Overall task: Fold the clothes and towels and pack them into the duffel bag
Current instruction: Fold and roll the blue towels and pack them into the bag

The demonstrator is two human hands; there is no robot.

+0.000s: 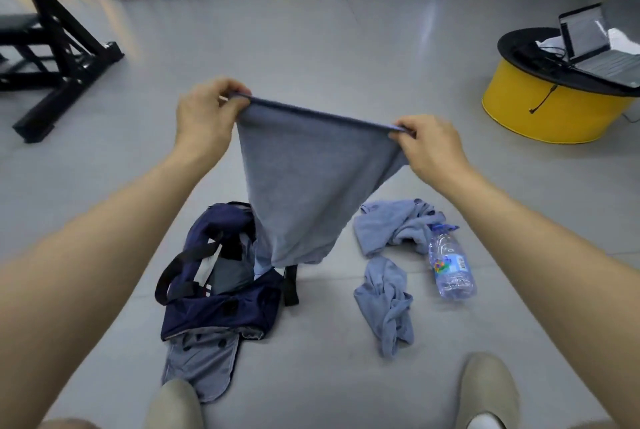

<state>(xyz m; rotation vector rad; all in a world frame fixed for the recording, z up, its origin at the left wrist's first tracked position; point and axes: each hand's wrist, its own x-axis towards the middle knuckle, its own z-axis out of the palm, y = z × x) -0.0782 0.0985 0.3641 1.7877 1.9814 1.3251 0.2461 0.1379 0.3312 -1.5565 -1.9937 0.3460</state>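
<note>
I hold a grey-blue towel point(304, 183) stretched in the air in front of me. My left hand point(204, 117) pinches its upper left corner and my right hand point(429, 148) pinches its upper right corner. The towel hangs down to a point over the open navy duffel bag point(221, 307) on the floor. Something grey lies inside the bag. Two crumpled light-blue cloths lie on the floor to the right: one point(391, 224) farther away, one point(388, 304) nearer me.
A plastic water bottle point(450, 266) lies beside the cloths. The bag's grey flap point(201, 363) reaches toward my left shoe point(176, 404); my right shoe point(488, 390) is lower right. A yellow round table point(547, 113) with a laptop stands at right, gym equipment point(52, 58) at left.
</note>
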